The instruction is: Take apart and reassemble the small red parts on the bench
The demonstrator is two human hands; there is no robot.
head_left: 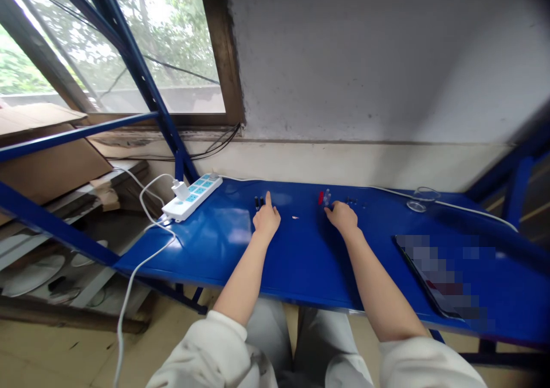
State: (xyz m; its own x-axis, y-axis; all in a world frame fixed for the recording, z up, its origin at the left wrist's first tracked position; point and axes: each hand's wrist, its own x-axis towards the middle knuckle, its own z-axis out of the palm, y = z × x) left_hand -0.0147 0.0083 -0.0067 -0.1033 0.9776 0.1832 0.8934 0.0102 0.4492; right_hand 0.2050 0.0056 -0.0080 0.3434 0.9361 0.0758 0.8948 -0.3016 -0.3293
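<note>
My left hand (266,219) lies open, its index finger just beside the small black pieces (259,203). My right hand (341,216), nearest the tiny red and clear parts (325,198) on the blue shelf (301,265), looks curled, but I can't tell whether it grips anything.

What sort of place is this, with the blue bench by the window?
Probably a plain workshop or storeroom: a blue metal-framed bench, a white power strip on it, and cardboard sheets stacked by the window.
</note>
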